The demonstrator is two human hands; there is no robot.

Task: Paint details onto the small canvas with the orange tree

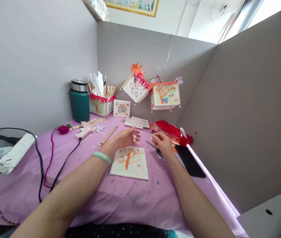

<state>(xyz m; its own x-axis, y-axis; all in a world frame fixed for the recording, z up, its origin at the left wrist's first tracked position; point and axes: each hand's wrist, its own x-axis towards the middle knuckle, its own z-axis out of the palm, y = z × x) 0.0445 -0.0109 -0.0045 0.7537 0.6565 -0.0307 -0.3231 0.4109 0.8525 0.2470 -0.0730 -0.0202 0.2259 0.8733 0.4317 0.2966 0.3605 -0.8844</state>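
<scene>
My left hand (127,137) is turned palm up above the far edge of a square panel with a drawn orange tree (128,162). Small crumpled whitish pieces (134,137) rest in its loosely cupped fingers. To the right, my right hand (163,142) is closed in a pinch. A pale speck shows at its fingertips, too small to name. Scissors (158,151) lie beneath and beside that hand, partly hidden by it. The tree panel lies flat on the purple cloth (127,198).
A pink glue gun (85,130) with a black cord lies left. Behind it stand a green tumbler (80,105) and a decorated box of sticks (103,105). Drawn-panel lanterns (166,96) hang at the back. A black phone (190,160) lies right, near red material (168,129).
</scene>
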